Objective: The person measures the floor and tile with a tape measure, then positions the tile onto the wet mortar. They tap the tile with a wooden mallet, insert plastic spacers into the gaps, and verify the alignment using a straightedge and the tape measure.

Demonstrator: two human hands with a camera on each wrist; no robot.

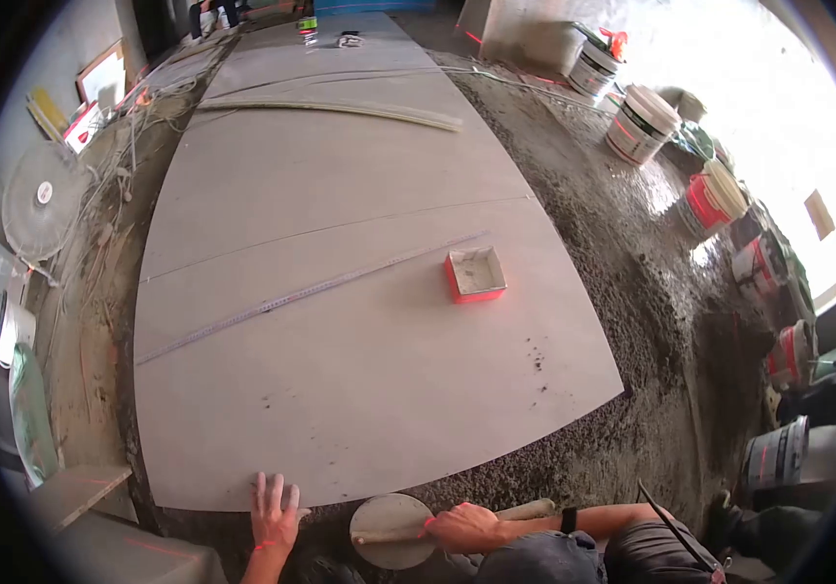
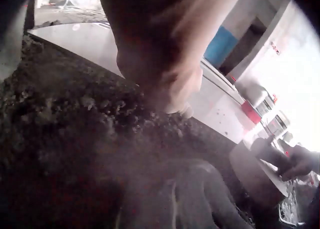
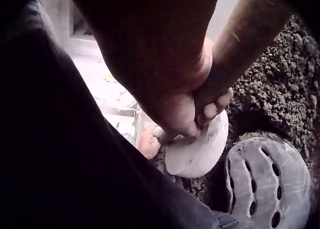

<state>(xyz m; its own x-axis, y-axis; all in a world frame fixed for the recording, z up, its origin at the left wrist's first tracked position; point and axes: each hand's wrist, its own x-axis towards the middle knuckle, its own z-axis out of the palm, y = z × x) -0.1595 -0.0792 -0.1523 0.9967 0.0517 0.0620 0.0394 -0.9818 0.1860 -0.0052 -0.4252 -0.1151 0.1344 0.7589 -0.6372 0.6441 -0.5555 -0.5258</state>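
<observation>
My left hand (image 1: 275, 516) rests at the near edge of a large grey slab (image 1: 340, 409), fingers extended over its surface. In the left wrist view that hand (image 2: 170, 84) is partly dark, its fingertips at the slab's edge. My right hand (image 1: 466, 529) grips the wooden handle (image 1: 527, 510) of a mallet with a pale round head (image 1: 393, 560), just off the slab's near edge. In the right wrist view the fingers of the right hand (image 3: 185, 109) curl round the handle (image 3: 245, 44), above the white head (image 3: 200, 156).
A red-sided square box (image 1: 476, 273) and a long ruler strip (image 1: 281, 300) lie on the slab. Dark, rough mortar (image 1: 593, 263) borders it. Buckets (image 1: 642, 125) line the right side; a fan (image 1: 45, 193) and cables are at left. A slotted shoe (image 3: 270, 184) stands close by.
</observation>
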